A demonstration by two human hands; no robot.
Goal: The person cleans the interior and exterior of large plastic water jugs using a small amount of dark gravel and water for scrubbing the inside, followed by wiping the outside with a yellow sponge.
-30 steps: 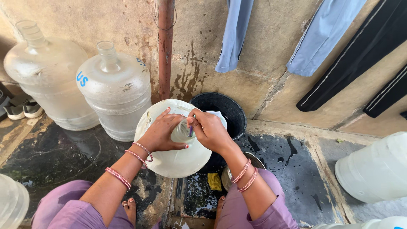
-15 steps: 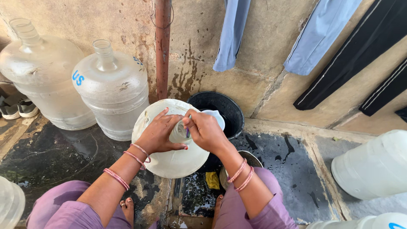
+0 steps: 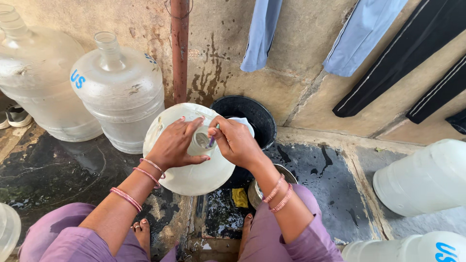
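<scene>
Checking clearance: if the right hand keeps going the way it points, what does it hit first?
The right hand points left at the bottle neck, so that likely comes first; the left hand grips it just beyond. Depth unclear.

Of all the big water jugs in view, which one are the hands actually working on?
The pale jug directly in front of the person: the left hand grips its neck and the right hand pokes a thin tool into its mouth. The others stand untouched.

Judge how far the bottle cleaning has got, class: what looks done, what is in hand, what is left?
Done: hard to tell; the floor is wet. In hand: the left hand steadies the big jug at its neck, while the right hand works a thin purple-handled tool into the mouth. Left, probably: other jugs standing around, unhandled.
</scene>
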